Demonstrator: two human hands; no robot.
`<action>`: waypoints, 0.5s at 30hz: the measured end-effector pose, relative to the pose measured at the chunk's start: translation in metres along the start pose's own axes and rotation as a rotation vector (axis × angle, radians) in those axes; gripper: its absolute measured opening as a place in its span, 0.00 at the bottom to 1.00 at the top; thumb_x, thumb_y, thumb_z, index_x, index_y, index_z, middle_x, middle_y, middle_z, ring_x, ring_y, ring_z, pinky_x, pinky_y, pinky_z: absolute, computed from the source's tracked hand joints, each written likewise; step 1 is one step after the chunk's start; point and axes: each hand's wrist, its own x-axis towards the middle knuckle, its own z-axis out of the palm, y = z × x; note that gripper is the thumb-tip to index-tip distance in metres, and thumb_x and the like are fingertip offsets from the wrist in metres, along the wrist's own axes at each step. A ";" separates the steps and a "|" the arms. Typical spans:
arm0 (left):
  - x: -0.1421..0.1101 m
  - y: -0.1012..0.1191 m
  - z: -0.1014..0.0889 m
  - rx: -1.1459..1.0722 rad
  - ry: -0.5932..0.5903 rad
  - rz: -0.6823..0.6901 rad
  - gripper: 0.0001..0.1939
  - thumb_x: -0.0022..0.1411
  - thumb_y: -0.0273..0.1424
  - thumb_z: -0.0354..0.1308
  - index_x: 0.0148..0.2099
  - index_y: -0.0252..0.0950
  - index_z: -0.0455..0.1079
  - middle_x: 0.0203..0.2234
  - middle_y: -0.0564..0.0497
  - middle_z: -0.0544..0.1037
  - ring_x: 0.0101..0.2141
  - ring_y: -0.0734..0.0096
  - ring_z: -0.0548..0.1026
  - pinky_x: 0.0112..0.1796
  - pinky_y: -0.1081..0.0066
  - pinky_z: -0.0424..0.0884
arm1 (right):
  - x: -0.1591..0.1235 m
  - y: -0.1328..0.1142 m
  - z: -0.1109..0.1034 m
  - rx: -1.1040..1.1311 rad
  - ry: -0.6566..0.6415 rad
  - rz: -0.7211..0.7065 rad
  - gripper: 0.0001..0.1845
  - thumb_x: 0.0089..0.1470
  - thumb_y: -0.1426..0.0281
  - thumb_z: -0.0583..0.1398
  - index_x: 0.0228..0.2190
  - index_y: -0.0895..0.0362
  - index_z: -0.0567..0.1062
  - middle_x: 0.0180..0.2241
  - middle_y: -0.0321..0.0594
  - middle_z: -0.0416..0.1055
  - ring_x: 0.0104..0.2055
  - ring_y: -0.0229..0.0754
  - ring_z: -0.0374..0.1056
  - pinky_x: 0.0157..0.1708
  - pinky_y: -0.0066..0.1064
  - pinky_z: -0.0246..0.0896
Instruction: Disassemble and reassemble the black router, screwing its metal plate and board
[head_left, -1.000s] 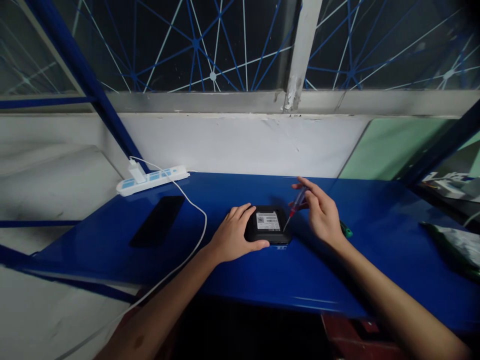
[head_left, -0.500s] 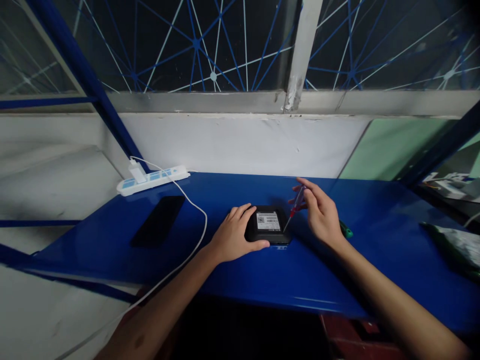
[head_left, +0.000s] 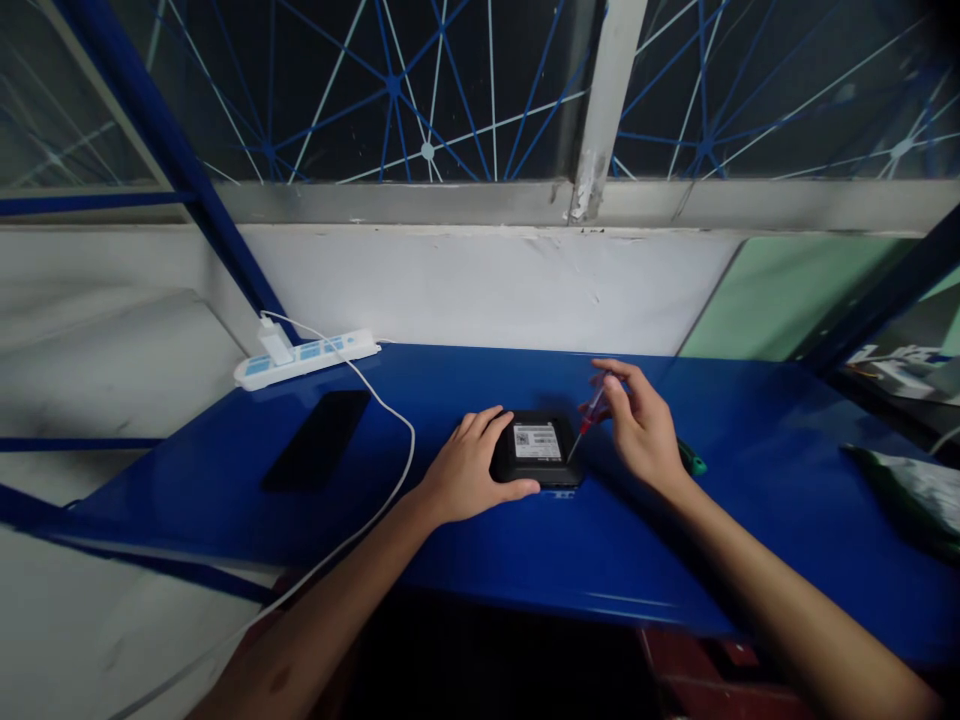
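Note:
A small black box-shaped device (head_left: 504,470) with a white printed label lies flat on the blue table (head_left: 480,560). My left hand (head_left: 469,470) grips its left side, thumb along the near edge and fingers over the far edge. In my right hand (head_left: 641,425) is a screwdriver (head_left: 595,410) with a clear purplish handle and a red collar, held tilted. Its tip meets the device's top near the right front corner of the label; what it touches there is too small to make out. Part of a green-handled tool (head_left: 691,460) shows behind my right wrist.
A black phone-like slab (head_left: 316,440) lies to the left. Behind it is a white power strip (head_left: 307,360) with a plugged-in charger (head_left: 275,343); its white cable (head_left: 409,440) crosses the table beside my left arm. At far right sits a green and silver bag (head_left: 911,495).
My right fingers have shifted around the screwdriver handle, the forefinger now lying across its top. The screwdriver tip stays at the same corner. My left hand and the device have not moved.

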 end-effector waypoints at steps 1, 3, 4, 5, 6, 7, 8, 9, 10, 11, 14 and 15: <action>0.000 0.000 0.000 -0.002 -0.003 -0.003 0.49 0.55 0.58 0.63 0.70 0.40 0.55 0.67 0.39 0.60 0.64 0.40 0.59 0.61 0.42 0.60 | 0.000 0.000 0.000 0.015 -0.004 0.001 0.21 0.66 0.56 0.54 0.53 0.52 0.72 0.41 0.43 0.75 0.30 0.40 0.74 0.32 0.36 0.73; 0.000 0.001 0.000 -0.002 -0.012 -0.006 0.49 0.55 0.58 0.63 0.70 0.39 0.55 0.68 0.39 0.59 0.65 0.41 0.59 0.62 0.43 0.60 | -0.001 -0.001 0.000 0.047 -0.016 0.004 0.21 0.66 0.56 0.53 0.54 0.52 0.72 0.45 0.45 0.75 0.32 0.41 0.76 0.33 0.37 0.74; 0.000 0.001 -0.001 -0.002 -0.016 -0.007 0.49 0.55 0.58 0.63 0.70 0.38 0.55 0.68 0.38 0.59 0.65 0.41 0.58 0.62 0.43 0.60 | -0.001 0.000 0.000 0.062 -0.022 0.007 0.21 0.66 0.57 0.52 0.55 0.52 0.71 0.47 0.45 0.74 0.32 0.41 0.76 0.33 0.37 0.74; 0.001 0.001 -0.001 -0.001 -0.019 -0.008 0.49 0.55 0.59 0.63 0.70 0.38 0.55 0.68 0.38 0.59 0.65 0.41 0.58 0.62 0.43 0.60 | 0.000 0.000 0.000 0.072 -0.028 0.008 0.22 0.67 0.58 0.52 0.56 0.52 0.71 0.47 0.46 0.74 0.33 0.41 0.76 0.34 0.38 0.74; 0.001 0.001 -0.001 -0.001 -0.020 -0.009 0.49 0.56 0.59 0.63 0.70 0.37 0.55 0.68 0.38 0.59 0.65 0.41 0.58 0.62 0.43 0.60 | 0.000 0.000 -0.001 0.073 -0.032 0.009 0.22 0.67 0.59 0.51 0.56 0.52 0.71 0.48 0.46 0.74 0.33 0.41 0.76 0.34 0.38 0.75; 0.001 0.001 -0.001 -0.001 -0.018 -0.008 0.49 0.56 0.58 0.63 0.70 0.37 0.55 0.68 0.38 0.59 0.65 0.41 0.58 0.62 0.43 0.60 | 0.000 0.001 -0.001 0.066 -0.033 0.010 0.21 0.67 0.59 0.51 0.56 0.52 0.71 0.47 0.45 0.75 0.33 0.42 0.76 0.35 0.39 0.75; 0.001 0.001 -0.001 -0.001 -0.014 -0.006 0.49 0.56 0.58 0.63 0.70 0.37 0.55 0.68 0.38 0.59 0.65 0.41 0.58 0.62 0.43 0.60 | 0.000 0.001 -0.001 0.052 -0.031 0.009 0.21 0.66 0.60 0.51 0.56 0.52 0.71 0.46 0.45 0.76 0.32 0.42 0.76 0.35 0.39 0.75; 0.001 0.001 -0.001 -0.001 -0.010 -0.004 0.49 0.56 0.58 0.63 0.70 0.38 0.55 0.68 0.38 0.59 0.65 0.41 0.59 0.62 0.43 0.60 | 0.001 0.002 -0.001 0.035 -0.030 0.007 0.21 0.66 0.60 0.52 0.56 0.52 0.71 0.44 0.44 0.76 0.31 0.41 0.75 0.35 0.40 0.74; 0.001 0.001 -0.001 0.000 -0.007 -0.001 0.48 0.55 0.58 0.64 0.70 0.38 0.55 0.67 0.38 0.59 0.65 0.40 0.59 0.62 0.43 0.60 | 0.001 0.002 -0.001 0.016 -0.026 0.002 0.21 0.66 0.61 0.53 0.56 0.52 0.71 0.42 0.43 0.76 0.30 0.41 0.74 0.34 0.39 0.74; 0.001 0.002 -0.001 0.002 -0.005 0.001 0.48 0.55 0.58 0.64 0.70 0.39 0.55 0.67 0.38 0.60 0.65 0.40 0.59 0.61 0.43 0.60 | 0.001 0.002 -0.001 -0.002 -0.022 -0.005 0.21 0.65 0.61 0.54 0.56 0.52 0.71 0.40 0.42 0.76 0.29 0.40 0.73 0.32 0.38 0.72; 0.001 0.003 -0.003 0.002 -0.008 -0.004 0.48 0.55 0.57 0.65 0.70 0.40 0.55 0.67 0.39 0.60 0.65 0.40 0.59 0.61 0.43 0.61 | 0.001 0.000 0.000 -0.038 0.001 -0.030 0.20 0.62 0.61 0.59 0.54 0.52 0.72 0.37 0.40 0.74 0.27 0.38 0.70 0.28 0.34 0.68; 0.001 0.004 -0.003 0.000 -0.009 -0.009 0.48 0.55 0.57 0.65 0.70 0.40 0.55 0.67 0.39 0.60 0.64 0.40 0.59 0.61 0.42 0.61 | 0.001 0.000 0.001 -0.051 0.012 -0.039 0.20 0.61 0.61 0.60 0.53 0.52 0.73 0.36 0.39 0.73 0.26 0.38 0.69 0.27 0.33 0.67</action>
